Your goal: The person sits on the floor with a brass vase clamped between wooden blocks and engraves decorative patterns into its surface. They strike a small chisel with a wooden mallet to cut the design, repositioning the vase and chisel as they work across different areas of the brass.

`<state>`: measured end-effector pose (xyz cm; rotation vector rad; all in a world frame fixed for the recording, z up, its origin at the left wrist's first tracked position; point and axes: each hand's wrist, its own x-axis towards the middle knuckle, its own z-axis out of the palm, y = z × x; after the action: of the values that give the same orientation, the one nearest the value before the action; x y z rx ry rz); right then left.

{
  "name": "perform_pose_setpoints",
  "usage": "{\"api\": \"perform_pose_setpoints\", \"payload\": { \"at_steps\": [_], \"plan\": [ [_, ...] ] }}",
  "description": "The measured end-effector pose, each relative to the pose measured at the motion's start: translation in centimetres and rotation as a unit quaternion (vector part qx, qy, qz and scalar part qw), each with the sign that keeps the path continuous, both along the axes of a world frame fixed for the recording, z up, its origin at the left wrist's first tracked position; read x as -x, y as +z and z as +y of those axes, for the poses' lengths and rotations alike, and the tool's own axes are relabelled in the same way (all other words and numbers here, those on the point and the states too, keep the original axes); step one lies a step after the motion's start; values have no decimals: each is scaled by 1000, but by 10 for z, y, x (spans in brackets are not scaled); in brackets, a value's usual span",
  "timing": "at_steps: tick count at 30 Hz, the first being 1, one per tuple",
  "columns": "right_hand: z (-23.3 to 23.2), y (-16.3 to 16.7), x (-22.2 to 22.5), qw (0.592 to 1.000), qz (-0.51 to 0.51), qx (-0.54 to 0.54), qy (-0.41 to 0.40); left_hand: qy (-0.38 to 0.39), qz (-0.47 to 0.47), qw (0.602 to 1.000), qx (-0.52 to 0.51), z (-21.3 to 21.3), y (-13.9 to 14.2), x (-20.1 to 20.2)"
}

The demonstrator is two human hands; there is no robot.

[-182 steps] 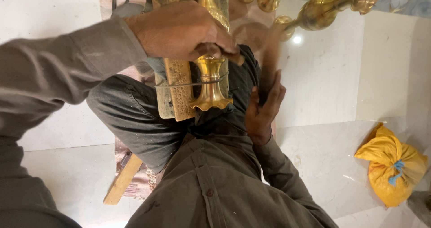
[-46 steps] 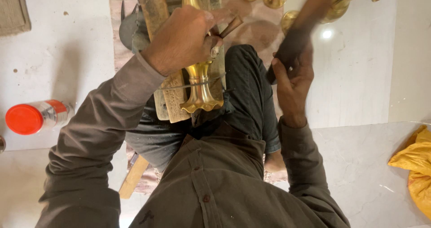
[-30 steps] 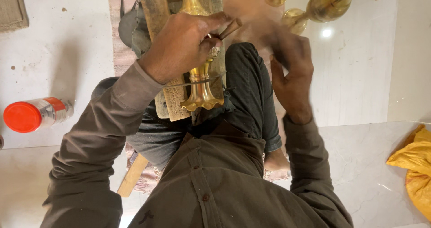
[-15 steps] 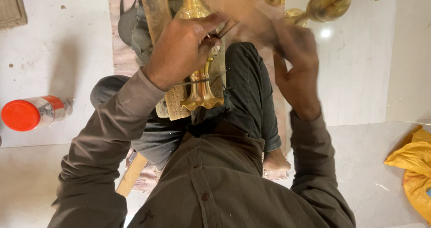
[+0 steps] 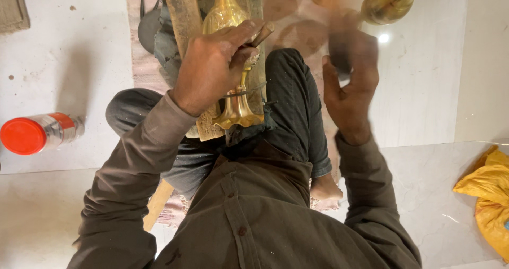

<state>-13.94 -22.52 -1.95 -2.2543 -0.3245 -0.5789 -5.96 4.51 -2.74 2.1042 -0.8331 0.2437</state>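
A brass vase (image 5: 227,15) lies along a wooden block (image 5: 182,20) over my lap, its flared foot toward me. My left hand (image 5: 211,70) rests on the vase's neck and is shut on a thin wooden-handled tool (image 5: 261,34) whose tip is hidden behind the fingers. My right hand (image 5: 350,86) is raised to the right of the vase, apart from it, gripping a dark, motion-blurred striking tool (image 5: 339,51).
A red-capped jar (image 5: 37,134) lies on the pale floor at left. A yellow bag (image 5: 489,195) sits at lower right. More brass pieces (image 5: 392,1) lie at the top right. A grey metal tool (image 5: 148,28) sits left of the block.
My right hand has swung in toward the vase with the dark tool and back out to the right. The left hand stays on the vase's neck.
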Motion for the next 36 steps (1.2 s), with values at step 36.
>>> {"api": "perform_pose_setpoints", "payload": {
  "at_steps": [36],
  "plan": [
    [43, -70, 63, 980, 92, -107, -144, -229, -32, 938, -258, -18, 15, -60]
  ]
}}
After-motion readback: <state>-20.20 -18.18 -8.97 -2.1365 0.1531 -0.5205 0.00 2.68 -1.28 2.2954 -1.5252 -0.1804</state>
